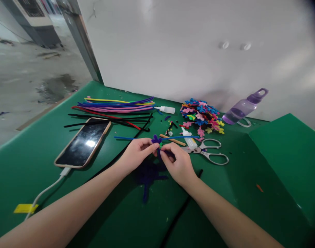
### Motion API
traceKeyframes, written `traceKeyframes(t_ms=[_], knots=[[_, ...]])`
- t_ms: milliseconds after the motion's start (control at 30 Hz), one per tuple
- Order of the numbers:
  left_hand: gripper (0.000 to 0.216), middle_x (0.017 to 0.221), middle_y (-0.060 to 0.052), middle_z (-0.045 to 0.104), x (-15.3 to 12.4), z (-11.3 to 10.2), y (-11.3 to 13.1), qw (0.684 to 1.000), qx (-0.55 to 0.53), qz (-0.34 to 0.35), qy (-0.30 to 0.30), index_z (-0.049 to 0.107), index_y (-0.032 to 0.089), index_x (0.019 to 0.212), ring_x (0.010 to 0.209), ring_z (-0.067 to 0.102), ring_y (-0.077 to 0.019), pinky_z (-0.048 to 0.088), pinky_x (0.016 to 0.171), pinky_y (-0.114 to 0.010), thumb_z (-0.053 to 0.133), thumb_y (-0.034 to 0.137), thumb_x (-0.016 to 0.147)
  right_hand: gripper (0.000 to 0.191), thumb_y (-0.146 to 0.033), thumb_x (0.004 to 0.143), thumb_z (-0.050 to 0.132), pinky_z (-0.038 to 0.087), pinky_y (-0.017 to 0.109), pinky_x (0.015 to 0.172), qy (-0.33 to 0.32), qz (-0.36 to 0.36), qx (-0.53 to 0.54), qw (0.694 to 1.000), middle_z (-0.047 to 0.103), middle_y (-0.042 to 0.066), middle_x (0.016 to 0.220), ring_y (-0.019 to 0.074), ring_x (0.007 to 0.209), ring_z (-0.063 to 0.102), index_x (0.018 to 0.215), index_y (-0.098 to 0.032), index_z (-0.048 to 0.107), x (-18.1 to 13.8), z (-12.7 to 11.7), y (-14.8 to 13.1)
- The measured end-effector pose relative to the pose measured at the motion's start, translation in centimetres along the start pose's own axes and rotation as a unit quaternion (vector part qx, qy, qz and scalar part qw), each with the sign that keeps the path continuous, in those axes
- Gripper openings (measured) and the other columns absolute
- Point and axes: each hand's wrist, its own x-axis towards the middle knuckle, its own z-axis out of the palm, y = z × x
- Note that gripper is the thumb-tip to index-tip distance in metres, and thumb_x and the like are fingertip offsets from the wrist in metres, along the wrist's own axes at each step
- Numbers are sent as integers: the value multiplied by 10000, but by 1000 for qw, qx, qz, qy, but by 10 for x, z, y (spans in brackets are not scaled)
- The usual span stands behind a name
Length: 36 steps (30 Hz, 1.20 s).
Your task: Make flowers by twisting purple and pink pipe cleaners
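Note:
My left hand (138, 151) and my right hand (178, 162) meet over the green table (30, 165), both pinched on a small purple pipe-cleaner flower (156, 140). Its fuzzy purple stem (147, 179) hangs down between my wrists onto the table. A thin blue pipe cleaner (128, 138) lies just behind my fingers. White-handled scissors (211, 153) and a small white glue bottle (189, 139) lie to the right of my right hand.
A phone (83, 142) on a white charging cable lies at the left. Behind it lie a bundle of coloured pipe cleaners (116, 104) and several black ones (108, 120). A pile of finished flowers (202, 115), a second glue bottle (167, 109) and a purple water bottle (243, 106) stand near the wall.

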Motion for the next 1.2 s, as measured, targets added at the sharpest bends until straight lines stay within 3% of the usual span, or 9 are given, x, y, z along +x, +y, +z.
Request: traceKeyframes(t_ms=[167, 367, 867, 1200], knots=[[238, 672, -8, 662, 0, 1, 1, 1000, 24, 5, -4, 623, 156, 702, 680, 613, -147, 465, 710, -252, 531, 345, 814, 106, -238, 844, 513, 461, 304, 728, 58, -52, 15, 997, 630, 31, 795, 170, 802, 581, 811, -215, 612, 5, -1, 2], [234, 645, -10, 669, 1, -1, -2, 999, 42, -9, -18, 632, 149, 694, 613, 627, -138, 479, 648, -238, 554, 340, 806, 85, -226, 830, 568, 422, 341, 832, 88, -75, -24, 993, 663, 17, 809, 167, 854, 595, 810, -225, 650, 4, -2, 5], [235, 576, 5, 638, 0, 0, -4, 998, 65, -18, -21, 609, 154, 640, 533, 610, -128, 469, 575, -229, 596, 351, 768, 91, -235, 831, 571, 405, 353, 824, 78, -86, -38, 993, 678, 12, 783, 176, 832, 618, 783, -237, 648, 5, -2, 6], [219, 675, -3, 654, 1, 1, -4, 999, 40, 16, -21, 614, 154, 711, 674, 622, -132, 469, 685, -227, 552, 336, 817, 62, -223, 807, 562, 400, 361, 831, 79, -67, -49, 993, 686, 11, 781, 188, 828, 625, 781, -220, 618, 5, -2, 3]])
